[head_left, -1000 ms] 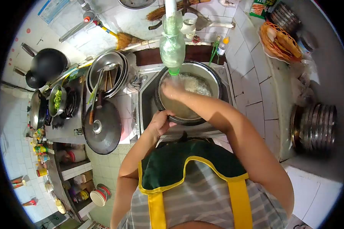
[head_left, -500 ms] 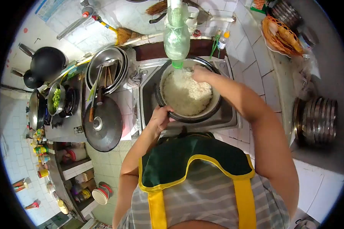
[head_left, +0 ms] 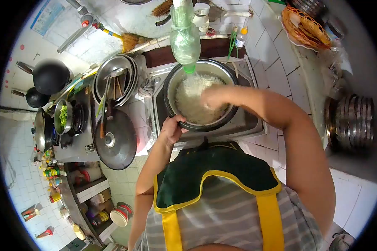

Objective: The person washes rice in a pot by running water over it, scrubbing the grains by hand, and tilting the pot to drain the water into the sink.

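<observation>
A round metal pot with a dark rim (head_left: 168, 93) stands in the steel sink, holding rice (head_left: 184, 94) in cloudy water. My left hand (head_left: 171, 129) grips the near-left edge of the pot, thumb over the rim. Inside, my right hand (head_left: 215, 97) is in the wet rice; its fingers are smeared by motion and partly hidden. Right above the pot's far side hangs a green plastic bottle (head_left: 185, 48) fixed to the tap, its green mouth pointing down, and water seems to run from it.
The steel sink (head_left: 247, 119) surrounds the pot. Left of it are stacked metal basins (head_left: 132, 79), a large lid (head_left: 119, 148) and a pan of green vegetables (head_left: 63, 117) by the stove. A ledge at right holds an orange basket (head_left: 287, 19) and stacked metal dishes (head_left: 349, 123).
My right hand has swept from the pot's far right side toward me, and the pale rice heap there has been spread. My left hand stays on the rim. The whole view has shifted slightly.
</observation>
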A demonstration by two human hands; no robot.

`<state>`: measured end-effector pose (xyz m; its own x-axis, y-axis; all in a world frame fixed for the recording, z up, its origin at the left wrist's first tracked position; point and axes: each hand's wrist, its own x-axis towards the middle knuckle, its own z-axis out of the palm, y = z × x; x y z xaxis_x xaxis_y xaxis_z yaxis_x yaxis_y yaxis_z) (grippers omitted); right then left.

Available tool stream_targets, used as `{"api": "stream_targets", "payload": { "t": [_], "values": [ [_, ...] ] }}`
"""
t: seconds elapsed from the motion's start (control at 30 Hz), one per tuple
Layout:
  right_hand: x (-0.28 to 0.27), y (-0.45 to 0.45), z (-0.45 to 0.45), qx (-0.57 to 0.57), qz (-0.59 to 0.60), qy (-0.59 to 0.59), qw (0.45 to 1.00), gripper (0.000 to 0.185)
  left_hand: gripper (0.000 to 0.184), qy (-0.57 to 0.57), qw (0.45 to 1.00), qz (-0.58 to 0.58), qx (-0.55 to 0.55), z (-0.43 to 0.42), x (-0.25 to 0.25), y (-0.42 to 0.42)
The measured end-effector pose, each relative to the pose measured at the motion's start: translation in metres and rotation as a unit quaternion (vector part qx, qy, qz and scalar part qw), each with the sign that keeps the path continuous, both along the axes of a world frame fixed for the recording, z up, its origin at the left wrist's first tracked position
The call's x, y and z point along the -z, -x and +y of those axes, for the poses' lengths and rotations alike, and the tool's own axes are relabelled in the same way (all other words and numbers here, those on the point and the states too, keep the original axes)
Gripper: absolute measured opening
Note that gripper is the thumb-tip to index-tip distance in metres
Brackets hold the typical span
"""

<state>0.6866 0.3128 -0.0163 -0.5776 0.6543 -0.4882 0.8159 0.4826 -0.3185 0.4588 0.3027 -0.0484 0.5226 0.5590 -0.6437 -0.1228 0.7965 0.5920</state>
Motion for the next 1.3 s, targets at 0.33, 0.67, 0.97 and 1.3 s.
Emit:
{"api": "stream_targets", "payload": {
  "t": [0.33,0.67,0.97,1.3],
  "values": [
    [0.036,0.075,0.013,0.148,0.009,-0.156,0.977,0.018,0.016,-0.015,1.000,0.016,0.003,-0.004,-0.003,-0.015],
    [0.023,-0.004,0.057,0.361,0.016,-0.040,0.932,0.028,0.009,0.001,1.000,-0.012,-0.002,0.003,0.014,0.009],
    [0.046,0.080,0.019,0.120,0.027,0.003,0.992,0.028,0.016,0.009,1.000,-0.017,-0.008,0.003,0.020,0.009],
    [0.087,-0.003,0.066,0.343,0.063,-0.106,0.931,0.023,0.028,-0.010,1.000,-0.005,-0.020,-0.009,-0.013,0.004]
  ]
}}
